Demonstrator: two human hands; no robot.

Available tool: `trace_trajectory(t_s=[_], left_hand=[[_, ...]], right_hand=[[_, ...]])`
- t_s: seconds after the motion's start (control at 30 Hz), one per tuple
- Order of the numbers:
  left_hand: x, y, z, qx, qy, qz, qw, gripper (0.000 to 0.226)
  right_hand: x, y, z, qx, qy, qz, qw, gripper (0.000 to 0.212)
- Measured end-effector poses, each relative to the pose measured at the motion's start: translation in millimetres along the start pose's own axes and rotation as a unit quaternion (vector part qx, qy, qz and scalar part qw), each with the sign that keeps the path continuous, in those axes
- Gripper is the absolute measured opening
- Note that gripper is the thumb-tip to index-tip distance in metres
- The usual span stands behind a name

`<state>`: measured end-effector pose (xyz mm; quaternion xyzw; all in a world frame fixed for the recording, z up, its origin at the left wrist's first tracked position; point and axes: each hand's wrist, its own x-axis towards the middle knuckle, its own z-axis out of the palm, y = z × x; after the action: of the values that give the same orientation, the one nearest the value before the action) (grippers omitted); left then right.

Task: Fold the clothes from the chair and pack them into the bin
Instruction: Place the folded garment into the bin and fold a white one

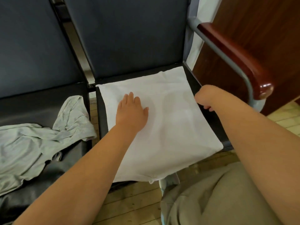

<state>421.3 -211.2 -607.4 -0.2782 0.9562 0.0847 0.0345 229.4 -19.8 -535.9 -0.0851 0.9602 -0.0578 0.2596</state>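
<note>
A white garment [164, 127] lies spread flat and partly folded over the dark seat of the right chair [209, 117]. My left hand [131, 112] rests flat on its left half, fingers straight. My right hand [205, 99] is curled at the garment's right edge and pinches the fabric there. A crumpled pale grey garment [40, 143] lies on the seat of the left chair [32, 104]. No bin is in view.
The right chair has a grey metal arm with a reddish wooden armrest [235, 57] just beyond my right hand. A dark wooden panel [259, 21] stands behind it. Light wooden floor [134, 202] runs below the seats. My knee in beige cloth [211, 200] is at lower right.
</note>
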Motion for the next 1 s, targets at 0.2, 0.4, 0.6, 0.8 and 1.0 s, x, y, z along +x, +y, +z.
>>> trace_trajectory(t_s=[0.2,0.4,0.6,0.8,1.0], left_hand=[[-38.4,18.9,40.1,-0.006,-0.028,0.008,1.000,0.075],[-41.1,20.2,40.3,0.002,-0.034,-0.002,0.999,0.076],[-39.3,20.6,44.2,0.012,-0.025,-0.007,1.000,0.077],[-38.1,19.0,49.4,0.014,-0.002,-0.006,1.000,0.077],[-37.4,18.4,51.2,0.010,0.008,-0.003,1.000,0.078]], right_hand=[[-33.7,58.7,17.5,0.034,-0.147,0.012,0.989,0.050],[-51.7,47.4,26.9,-0.025,-0.088,-0.038,0.995,0.032],[-30.1,46.4,18.7,0.129,-0.135,-0.001,0.982,0.012],[-11.4,46.6,14.3,0.169,-0.155,-0.004,0.973,0.016],[-7.4,52.0,9.3,0.297,-0.178,0.009,0.938,0.037]])
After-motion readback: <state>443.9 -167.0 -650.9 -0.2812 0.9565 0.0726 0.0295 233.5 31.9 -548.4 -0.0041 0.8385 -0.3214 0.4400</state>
